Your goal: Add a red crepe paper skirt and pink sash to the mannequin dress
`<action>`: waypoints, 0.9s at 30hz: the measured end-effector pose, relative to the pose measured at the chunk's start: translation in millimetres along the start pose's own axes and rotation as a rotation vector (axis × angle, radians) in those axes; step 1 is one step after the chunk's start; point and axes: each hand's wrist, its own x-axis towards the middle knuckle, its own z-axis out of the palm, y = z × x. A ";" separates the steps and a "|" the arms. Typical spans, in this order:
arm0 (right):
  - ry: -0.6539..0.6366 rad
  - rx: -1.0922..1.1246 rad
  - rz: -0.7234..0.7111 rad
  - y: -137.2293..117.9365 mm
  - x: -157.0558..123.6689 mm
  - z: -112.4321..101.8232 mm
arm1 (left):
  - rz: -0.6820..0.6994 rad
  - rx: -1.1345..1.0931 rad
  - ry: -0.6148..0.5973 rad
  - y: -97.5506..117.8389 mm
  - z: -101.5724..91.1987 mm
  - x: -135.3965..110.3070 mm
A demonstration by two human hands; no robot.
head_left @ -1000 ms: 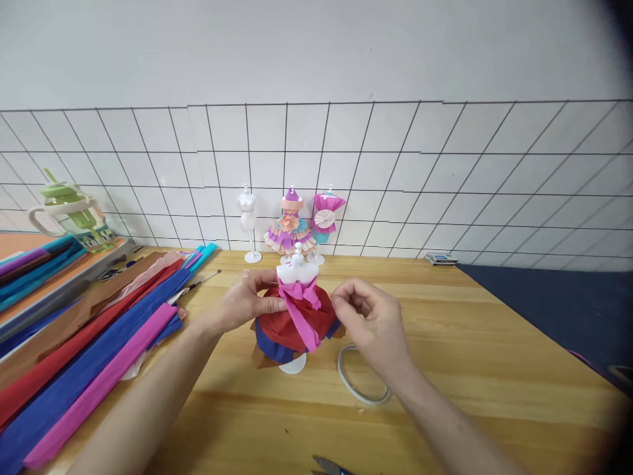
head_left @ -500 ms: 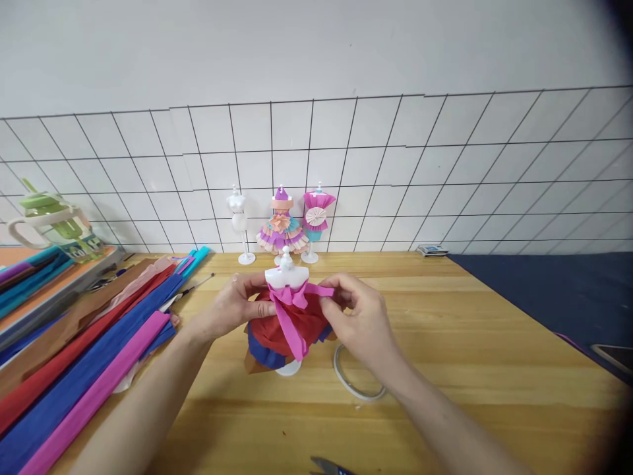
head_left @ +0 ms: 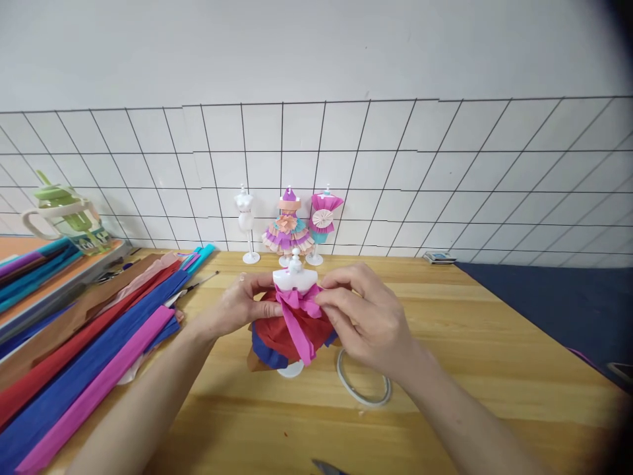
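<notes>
A small white dress-form mannequin (head_left: 295, 282) stands upright before me in a paper dress with a red layer (head_left: 271, 331), blue beneath it and brown lowest. A magenta crepe paper strip (head_left: 297, 330) lies across its chest, one tail hanging down the front. My left hand (head_left: 241, 307) is closed on the mannequin's left-hand side at the bodice, thumb in front and fingers partly hidden behind. With bent fingertips, my right hand (head_left: 370, 316) pinches the strip at the other side of the chest; its end is hidden by the fingers.
Right of the mannequin lies a white tape ring (head_left: 363, 398). Scissor blades (head_left: 327, 468) show at the near edge. Crepe paper rolls (head_left: 99, 389) cover the left, by a green-lidded bottle (head_left: 66, 218). Behind stand a bare mannequin (head_left: 244, 214) and two dressed ones (head_left: 287, 227).
My right hand has moved in against the chest, and the strip's outstretched right end is now tucked under its fingers. My left hand keeps its hold. The view has shifted slightly.
</notes>
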 end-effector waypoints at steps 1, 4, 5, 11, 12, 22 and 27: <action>-0.002 0.010 -0.005 0.9 -2.7 -0.8 | -0.002 0.018 -0.002 -0.6 -0.3 -0.5; 0.004 0.083 0.024 1.9 -9.4 -2.5 | -0.023 0.047 -0.008 -2.9 -1.0 -1.8; 0.016 0.126 0.070 1.8 -10.1 -2.9 | -0.033 0.050 -0.008 -3.6 -1.2 -2.1; -0.027 0.187 0.470 1.1 4.2 -3.8 | -0.036 0.064 -0.013 -3.6 -0.5 -2.1; -0.085 0.162 0.498 1.4 6.9 -3.4 | -0.032 0.066 -0.012 -3.3 -0.3 -2.1; -0.231 0.154 0.679 4.5 15.6 5.7 | -0.017 0.073 -0.003 -1.5 2.2 -1.3; -0.196 0.287 0.817 3.7 25.2 6.8 | -0.011 0.047 0.001 -1.1 4.2 -0.1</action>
